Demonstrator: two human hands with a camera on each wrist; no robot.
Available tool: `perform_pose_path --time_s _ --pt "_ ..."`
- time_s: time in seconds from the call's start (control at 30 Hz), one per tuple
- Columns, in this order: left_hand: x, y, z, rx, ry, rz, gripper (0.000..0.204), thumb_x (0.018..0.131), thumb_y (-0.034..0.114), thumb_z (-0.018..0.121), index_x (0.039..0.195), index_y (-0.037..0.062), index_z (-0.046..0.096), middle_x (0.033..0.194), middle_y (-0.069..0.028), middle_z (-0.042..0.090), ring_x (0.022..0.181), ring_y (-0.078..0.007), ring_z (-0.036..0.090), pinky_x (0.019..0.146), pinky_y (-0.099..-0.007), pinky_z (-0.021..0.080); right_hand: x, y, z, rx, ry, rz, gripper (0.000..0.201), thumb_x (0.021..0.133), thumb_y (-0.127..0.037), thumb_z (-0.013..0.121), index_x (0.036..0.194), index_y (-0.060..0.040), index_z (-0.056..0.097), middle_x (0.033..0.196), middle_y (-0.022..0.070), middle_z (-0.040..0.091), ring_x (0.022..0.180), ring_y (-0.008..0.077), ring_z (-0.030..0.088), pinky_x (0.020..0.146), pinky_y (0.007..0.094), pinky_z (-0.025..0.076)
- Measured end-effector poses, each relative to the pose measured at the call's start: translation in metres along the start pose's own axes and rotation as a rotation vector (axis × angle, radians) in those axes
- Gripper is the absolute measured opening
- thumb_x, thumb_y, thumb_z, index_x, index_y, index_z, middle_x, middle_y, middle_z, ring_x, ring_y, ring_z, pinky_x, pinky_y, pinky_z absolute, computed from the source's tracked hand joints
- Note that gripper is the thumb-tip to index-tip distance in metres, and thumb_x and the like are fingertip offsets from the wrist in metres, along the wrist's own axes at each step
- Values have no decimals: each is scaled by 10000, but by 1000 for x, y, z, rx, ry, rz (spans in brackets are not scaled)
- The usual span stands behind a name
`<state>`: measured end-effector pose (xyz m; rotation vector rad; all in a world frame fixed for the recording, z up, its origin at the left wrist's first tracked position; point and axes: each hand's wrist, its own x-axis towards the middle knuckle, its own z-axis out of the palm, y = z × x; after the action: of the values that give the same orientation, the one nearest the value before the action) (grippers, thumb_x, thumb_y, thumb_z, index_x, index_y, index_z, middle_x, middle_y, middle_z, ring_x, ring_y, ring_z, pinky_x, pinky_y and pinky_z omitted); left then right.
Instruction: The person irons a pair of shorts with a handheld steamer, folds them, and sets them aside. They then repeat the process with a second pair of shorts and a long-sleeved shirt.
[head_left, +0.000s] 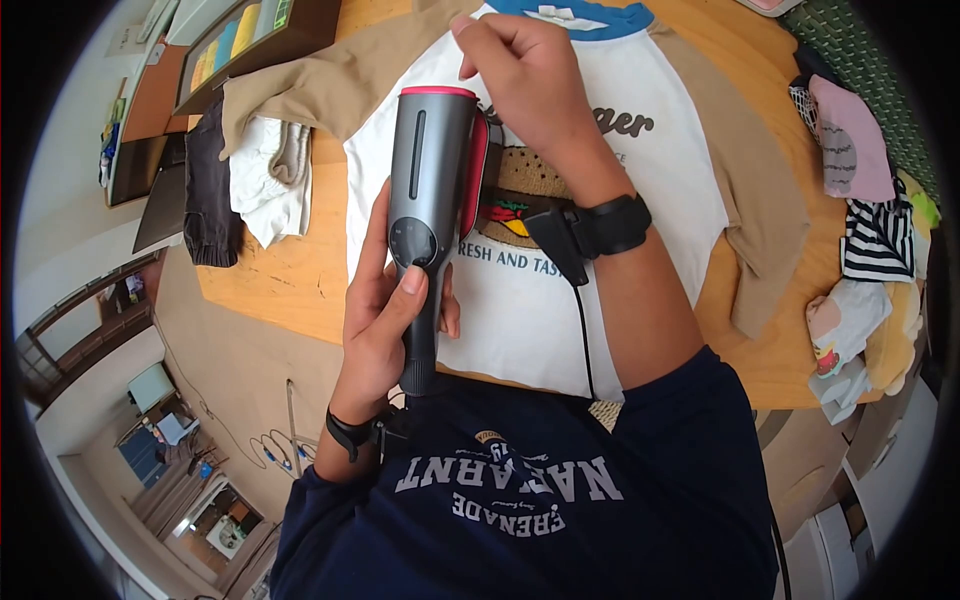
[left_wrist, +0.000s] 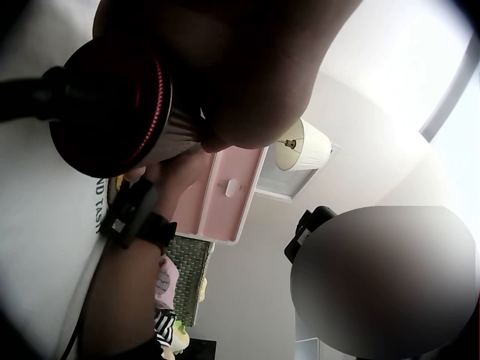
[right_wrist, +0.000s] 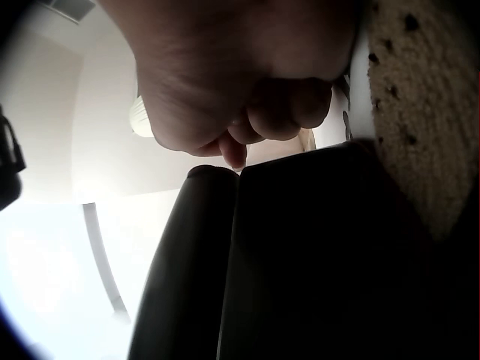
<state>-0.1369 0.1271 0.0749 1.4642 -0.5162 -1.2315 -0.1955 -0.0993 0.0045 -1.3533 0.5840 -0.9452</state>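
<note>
My left hand point(head_left: 385, 310) grips the handle of a grey and pink handheld appliance point(head_left: 434, 160), the thumb on its dial. The appliance is above a white shirt point(head_left: 680, 190) with tan sleeves, a blue collar and a burger print. In the left wrist view, the round end of the appliance point(left_wrist: 112, 112) shows beside my left hand point(left_wrist: 225, 67). Beyond the appliance's top end, my right hand point(head_left: 530, 85) has its fingers curled, with nothing visible in them. The right wrist view shows my right hand point(right_wrist: 247, 82) just past the dark appliance point(right_wrist: 300, 255).
The shirt lies on a wooden table point(head_left: 275, 290). Dark folded clothing point(head_left: 210, 190) and white clothing point(head_left: 270, 180) lie at the left. Several garments, including a striped one point(head_left: 878, 240), are at the right by a green woven basket point(head_left: 880, 90). A cord point(head_left: 585, 340) hangs from my right wrist.
</note>
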Motion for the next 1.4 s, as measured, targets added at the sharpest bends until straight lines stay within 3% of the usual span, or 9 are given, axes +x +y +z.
perform_pose_path --time_s 0.23,0.3,0.43,0.5,0.57,0.7,0.77,1.17,1.4 --pt "-1 10 7 -48 50 -52 760 1031 216 545 1648 137 110 917 -140 615 626 -180 607 586 -307 535 1 7 6 -96 -32 1 414 996 -284 621 684 -12 619 562 -49 460 557 39 402 525 257 331" --pt "1 12 7 -48 49 -61 788 1025 217 569 1648 119 96 879 -107 637 622 -161 606 602 -309 529 1 7 6 -105 -23 1 412 941 -272 623 688 40 531 525 48 450 521 105 392 515 323 373" --pt "1 13 5 4 70 -45 772 1032 209 561 1650 133 105 868 -88 624 612 -137 589 575 -307 530 -1 -1 5 -127 -6 4 412 948 -292 634 687 22 580 530 4 428 526 84 367 512 302 338" --pt "1 16 4 26 93 -38 761 1036 207 555 1650 139 110 867 -81 617 608 -128 582 566 -305 531 0 -8 2 31 -62 111 381 1023 -181 578 700 21 560 595 6 550 540 63 475 491 271 362" --pt "-1 18 4 63 124 -50 738 1043 193 535 1650 147 119 863 -67 599 608 -119 580 551 -296 532 0 -5 5 55 -50 77 371 1020 -167 577 703 26 558 595 6 548 542 61 470 493 272 363" --pt "0 17 0 62 143 -35 721 1047 188 522 1650 161 127 872 -70 587 609 -118 582 541 -283 530 1 0 5 22 -13 -11 342 998 -145 580 715 44 548 602 2 529 570 55 457 503 278 361" --pt "2 14 -2 120 177 -10 653 1066 201 458 1645 184 158 928 -151 599 560 -173 609 506 -287 541 2 1 4 13 -3 -32 334 990 -140 580 717 49 544 602 1 518 580 55 452 507 283 359" --pt "1 13 -9 128 198 39 676 1060 176 498 1645 169 159 878 -97 597 575 -135 583 522 -283 531 4 4 4 -60 9 -116 318 954 -122 583 698 49 503 578 14 446 584 64 405 512 307 347" --pt "-1 10 -22 129 221 71 648 1076 205 485 1641 174 171 867 -109 591 541 -152 593 485 -290 524 3 2 2 -22 -19 -36 325 956 -128 584 685 29 496 586 -16 439 591 50 407 510 295 341"
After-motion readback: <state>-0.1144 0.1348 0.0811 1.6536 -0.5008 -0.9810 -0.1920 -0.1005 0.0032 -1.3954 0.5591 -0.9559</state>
